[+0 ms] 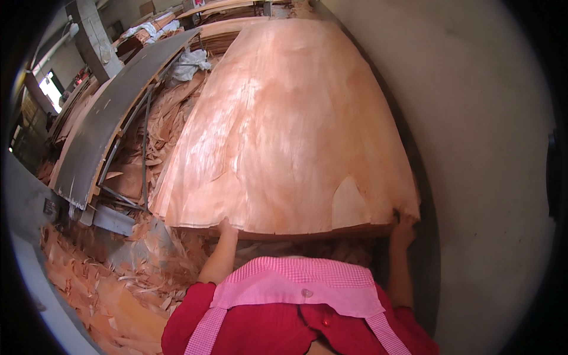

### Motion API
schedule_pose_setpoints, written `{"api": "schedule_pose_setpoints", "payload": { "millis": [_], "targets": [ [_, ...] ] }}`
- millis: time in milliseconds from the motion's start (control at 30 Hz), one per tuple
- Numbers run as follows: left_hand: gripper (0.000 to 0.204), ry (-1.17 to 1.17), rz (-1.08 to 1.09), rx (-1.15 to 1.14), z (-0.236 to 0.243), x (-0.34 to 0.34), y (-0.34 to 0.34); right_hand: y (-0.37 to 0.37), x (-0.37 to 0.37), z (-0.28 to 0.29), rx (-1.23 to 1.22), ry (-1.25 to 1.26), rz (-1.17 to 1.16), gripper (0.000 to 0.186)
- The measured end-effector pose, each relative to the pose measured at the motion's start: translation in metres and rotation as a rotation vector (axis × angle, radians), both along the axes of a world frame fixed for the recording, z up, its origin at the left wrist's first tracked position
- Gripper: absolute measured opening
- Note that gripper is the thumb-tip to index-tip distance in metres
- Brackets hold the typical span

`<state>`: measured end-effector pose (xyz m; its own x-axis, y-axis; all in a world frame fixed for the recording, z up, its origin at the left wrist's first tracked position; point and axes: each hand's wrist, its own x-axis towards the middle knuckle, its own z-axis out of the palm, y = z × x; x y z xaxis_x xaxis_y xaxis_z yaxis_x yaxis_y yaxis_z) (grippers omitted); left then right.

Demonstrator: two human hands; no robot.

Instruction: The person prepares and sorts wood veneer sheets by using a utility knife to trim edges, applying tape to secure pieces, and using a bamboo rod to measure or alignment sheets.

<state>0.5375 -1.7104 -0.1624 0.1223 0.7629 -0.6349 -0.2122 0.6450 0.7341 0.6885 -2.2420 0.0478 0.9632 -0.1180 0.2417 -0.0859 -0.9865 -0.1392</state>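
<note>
A broad stack of thin reddish wood veneer sheets (290, 136) stretches away in front of me, its top sheet wavy and shiny on the left. A paler, pointed patch (349, 201) shows near its front edge. My left hand (227, 228) is closed on the front edge, left of the middle, its thumb on top and its other fingers hidden below. At the right front corner my right hand (403, 231) is closed around the veneer edge, its fingers partly hidden. How many sheets each hand grips I cannot tell.
Left of the stack stands a long dark-topped table (112, 121) on a metal frame. Torn veneer scraps (106, 290) cover the floor at the lower left. A bare wall (473, 148) runs close along the right. White plastic (190, 64) and more veneer piles lie farther back.
</note>
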Motion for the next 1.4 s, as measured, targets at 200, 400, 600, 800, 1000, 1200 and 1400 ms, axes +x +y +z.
{"api": "schedule_pose_setpoints", "payload": {
  "millis": [200, 400, 600, 800, 1000, 1200, 1400],
  "targets": [
    [0.031, -0.089, 0.050, -0.005, 0.043, -0.004, -0.001, -0.022, -0.003, -0.131, 1.000, 0.190, -0.118, 0.042],
    [0.040, 0.043, 0.117, 0.099, 0.014, -0.010, 0.050, -0.017, 0.013, -0.152, 1.142, 0.234, -0.106, 0.037],
    [0.042, -0.168, 0.029, 0.010, -0.019, 0.001, 0.051, -0.034, 0.024, -0.179, 1.098, -0.021, -0.062, 0.060],
    [0.042, -0.036, -0.088, 0.017, -0.013, -0.007, 0.086, -0.015, 0.040, -0.182, 1.242, 0.148, -0.021, 0.036],
    [0.030, -0.190, -0.149, -0.159, -0.007, -0.028, 0.068, -0.016, 0.030, -0.154, 1.253, 0.282, -0.180, 0.037],
    [0.027, 0.114, -0.417, -0.113, -0.026, -0.047, 0.088, -0.015, 0.042, -0.172, 0.831, 0.192, -0.113, 0.042],
    [0.022, 0.445, -0.608, -0.098, -0.021, -0.046, 0.103, -0.037, 0.049, -0.194, 0.869, 0.156, -0.160, 0.039]
  ]
}}
